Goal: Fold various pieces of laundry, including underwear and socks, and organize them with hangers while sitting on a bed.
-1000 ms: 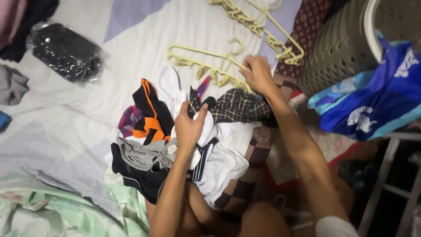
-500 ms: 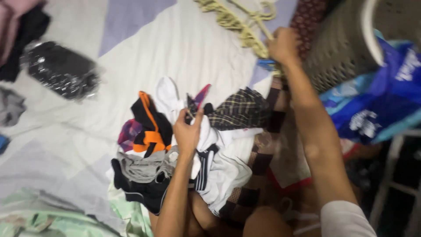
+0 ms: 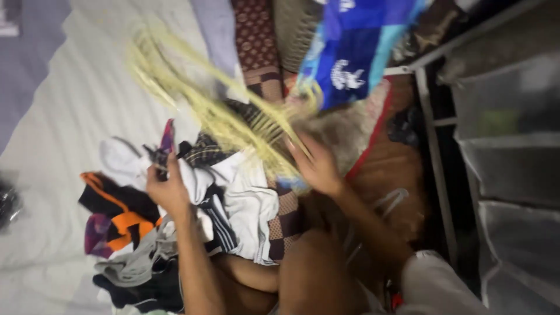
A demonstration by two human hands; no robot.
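My right hand [image 3: 317, 164] grips a bunch of pale yellow clothes hangers [image 3: 216, 111], blurred with motion, above a pile of clothes. My left hand [image 3: 166, 186] rests on that pile [image 3: 175, 216] and pinches a small dark garment at its top. The pile holds white, black, orange, grey and checked pieces and lies on a light bedsheet [image 3: 76, 93] in front of my knees.
A blue printed bag [image 3: 356, 52] and a brown patterned cloth [image 3: 256, 46] lie at the back. A metal-framed rack with grey fabric drawers [image 3: 507, 175] stands on the right. A dark packet [image 3: 7, 201] sits at the left edge.
My right hand has pulled the hangers from the far side of the bed toward me, over the clothes pile. The camera has swung right. My left hand stays on the pile.
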